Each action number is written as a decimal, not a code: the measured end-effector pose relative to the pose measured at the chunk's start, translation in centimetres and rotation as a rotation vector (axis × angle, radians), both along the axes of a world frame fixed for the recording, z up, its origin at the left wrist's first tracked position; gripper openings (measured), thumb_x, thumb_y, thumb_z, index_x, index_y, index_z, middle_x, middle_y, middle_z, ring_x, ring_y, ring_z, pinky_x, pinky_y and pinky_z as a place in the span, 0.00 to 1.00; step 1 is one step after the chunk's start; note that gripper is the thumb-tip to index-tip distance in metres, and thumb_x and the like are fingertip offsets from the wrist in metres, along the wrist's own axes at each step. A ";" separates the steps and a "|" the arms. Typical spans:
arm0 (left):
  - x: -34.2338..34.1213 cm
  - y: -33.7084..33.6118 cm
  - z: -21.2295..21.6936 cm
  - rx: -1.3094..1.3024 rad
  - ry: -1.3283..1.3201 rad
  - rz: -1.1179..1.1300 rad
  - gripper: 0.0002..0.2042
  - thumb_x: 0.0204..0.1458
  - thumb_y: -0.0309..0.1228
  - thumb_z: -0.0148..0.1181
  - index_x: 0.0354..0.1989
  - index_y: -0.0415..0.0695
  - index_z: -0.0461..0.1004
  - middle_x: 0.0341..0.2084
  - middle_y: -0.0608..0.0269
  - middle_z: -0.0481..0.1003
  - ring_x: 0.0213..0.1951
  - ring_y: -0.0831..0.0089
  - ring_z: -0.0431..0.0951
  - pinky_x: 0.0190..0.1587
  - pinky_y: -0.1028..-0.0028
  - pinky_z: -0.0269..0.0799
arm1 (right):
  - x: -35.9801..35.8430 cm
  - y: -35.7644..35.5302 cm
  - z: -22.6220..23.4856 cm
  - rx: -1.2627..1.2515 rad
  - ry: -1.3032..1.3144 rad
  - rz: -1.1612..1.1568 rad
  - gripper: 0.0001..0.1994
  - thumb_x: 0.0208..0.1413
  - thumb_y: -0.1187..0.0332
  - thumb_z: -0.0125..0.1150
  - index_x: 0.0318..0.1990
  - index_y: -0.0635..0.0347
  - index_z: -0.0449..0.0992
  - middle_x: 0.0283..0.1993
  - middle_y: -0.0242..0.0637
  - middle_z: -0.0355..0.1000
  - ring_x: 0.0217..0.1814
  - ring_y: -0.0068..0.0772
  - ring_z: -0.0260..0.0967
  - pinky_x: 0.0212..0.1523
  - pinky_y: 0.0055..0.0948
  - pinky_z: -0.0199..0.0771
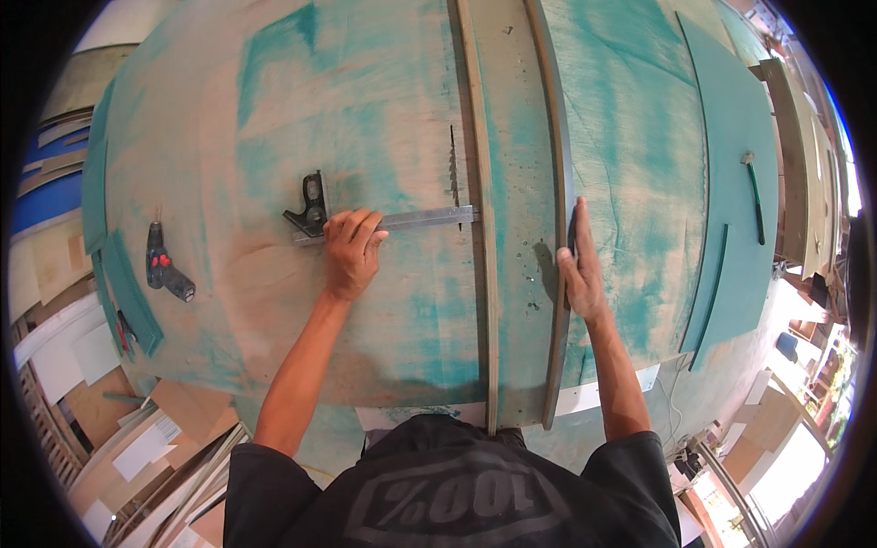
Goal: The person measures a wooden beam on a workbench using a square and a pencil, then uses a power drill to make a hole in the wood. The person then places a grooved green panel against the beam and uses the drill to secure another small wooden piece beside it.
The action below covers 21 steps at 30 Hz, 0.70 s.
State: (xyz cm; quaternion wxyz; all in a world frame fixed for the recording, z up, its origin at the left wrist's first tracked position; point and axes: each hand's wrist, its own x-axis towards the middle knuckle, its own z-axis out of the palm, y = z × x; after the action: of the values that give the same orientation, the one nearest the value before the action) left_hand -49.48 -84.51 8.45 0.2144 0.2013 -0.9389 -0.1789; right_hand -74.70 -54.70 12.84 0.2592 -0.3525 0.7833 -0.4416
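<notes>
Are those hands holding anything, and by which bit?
The left hand holds a metal ruler, close to its black head. The right hand lies along the right wooden strip; I can't tell whether it's gripping.

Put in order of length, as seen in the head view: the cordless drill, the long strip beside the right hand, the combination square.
1. Long strip
2. Combination square, partly covered by the left hand
3. Cordless drill
</notes>
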 end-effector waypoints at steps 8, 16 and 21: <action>0.0 -0.1 0.2 0.008 0.010 -0.005 0.13 0.58 0.33 0.66 0.49 0.44 0.79 0.45 0.63 0.76 0.49 0.60 0.73 0.53 0.60 0.66 | 0.3 0.2 -0.7 -0.073 -0.027 -0.022 0.39 0.71 0.56 0.45 0.80 0.69 0.37 0.85 0.53 0.31 0.87 0.50 0.24 0.83 0.44 0.29; -0.2 0.0 -0.1 0.020 0.032 -0.009 0.13 0.57 0.32 0.67 0.48 0.43 0.79 0.45 0.61 0.76 0.49 0.59 0.72 0.53 0.59 0.65 | 0.8 -0.1 -0.7 0.006 0.055 -0.003 0.40 0.72 0.53 0.46 0.80 0.64 0.37 0.85 0.52 0.30 0.87 0.50 0.26 0.83 0.43 0.31; 0.1 0.0 -0.2 -0.003 0.028 -0.010 0.12 0.57 0.32 0.67 0.48 0.43 0.79 0.44 0.61 0.76 0.49 0.58 0.72 0.53 0.59 0.65 | 0.4 -0.3 0.1 0.003 -0.052 -0.016 0.41 0.71 0.52 0.47 0.80 0.66 0.38 0.85 0.52 0.31 0.87 0.50 0.27 0.82 0.43 0.33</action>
State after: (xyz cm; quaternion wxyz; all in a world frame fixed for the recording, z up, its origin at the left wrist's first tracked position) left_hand -49.40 -84.50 8.26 0.2271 0.1938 -0.9370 -0.1813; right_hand -74.29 -54.97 12.92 0.2763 -0.3344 0.7797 -0.4514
